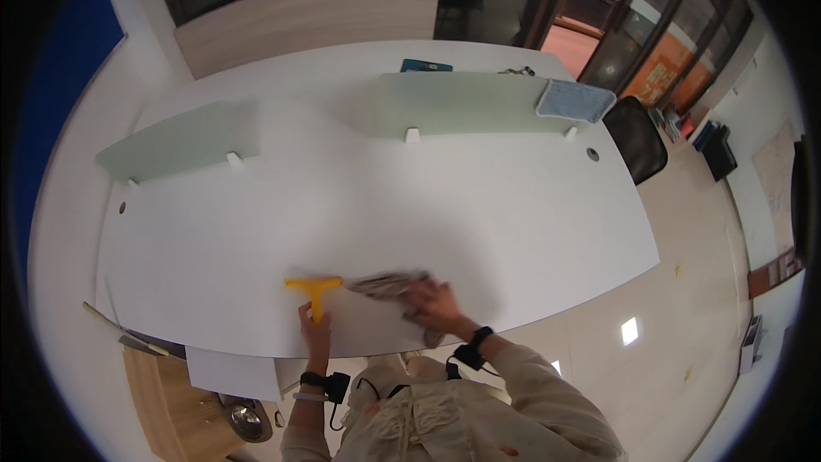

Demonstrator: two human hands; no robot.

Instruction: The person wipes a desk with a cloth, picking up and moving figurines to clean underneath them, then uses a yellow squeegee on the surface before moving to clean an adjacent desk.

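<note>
My left hand (315, 327) grips the handle of a yellow squeegee (313, 283), whose head lies over the white desk (256, 231) near its front edge. Just to the right, my right hand (435, 308) is on a crumpled greyish-brown cloth (388, 285), which spreads leftward over the desktop almost to the squeegee's head. Hand and cloth are blurred. Part of the cloth hangs below my right palm, close to the desk's front edge.
Two frosted glass dividers (186, 141) (462, 102) stand across the desk. A blue-grey mop pad (575, 101) hangs over the right one. Behind it lie a teal flat item (426, 65) and a small dark object (518, 70). A black chair (635, 140) stands at right.
</note>
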